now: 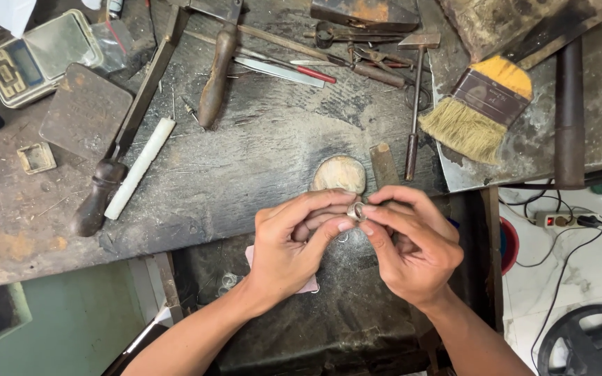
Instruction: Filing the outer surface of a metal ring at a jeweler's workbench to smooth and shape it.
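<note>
A: State the grip and the position of the workpiece.

B: The small silver-grey metal ring (356, 211) is pinched between both hands, in front of the bench edge and above the dark open drawer (357, 306). The left hand (294, 247) closes thumb and forefinger on its left side; the right hand (412, 244) closes on its right side. Both grips are narrow, fingertips only.

A: Handling advice?

B: In my judgement, keep the ring over the drawer so that a slip is caught. Apply light, even pressure from the fingertips; keep the band turned to the eye.

A: Items beyond the hands?

B: A rounded wooden bench peg (339, 174) lies just behind the ring. Further out: a white cylindrical rod (139, 167), a dark-handled file (123, 139), a slim hammer (416, 97) and a yellow-topped flat bristle brush (479, 108).

A: Labelled items?

B: The brush ferrule carries a dark rectangular band. At far left stands a grey rectangular pocket scale (36, 56) with a clear lid.
</note>
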